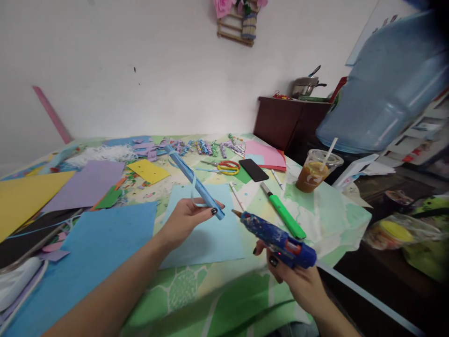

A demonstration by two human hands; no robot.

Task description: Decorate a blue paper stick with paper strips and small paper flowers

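In my left hand (187, 217) is a rolled blue paper tube (192, 180), slanting up and away to the left, with a thin light-blue strip (193, 187) curling around it. Thumb and fingers pinch it close to its lower end. My right hand (289, 276) is wrapped around the handle of a dark blue hot glue gun (277, 236). The gun's nozzle points left, a short distance from the tube's near end, without touching it. Beneath both hands lies a light-blue sheet (217, 243). A green utility knife (286, 213) rests just beyond the glue gun.
Scissors (228, 167), a black phone (253, 169) and a white stick (237, 195) lie past my hands. An iced drink cup (314, 173) stands at the right, near a large water bottle (382, 84). Blue (101, 252) and purple sheets (86, 185) cover the left side.
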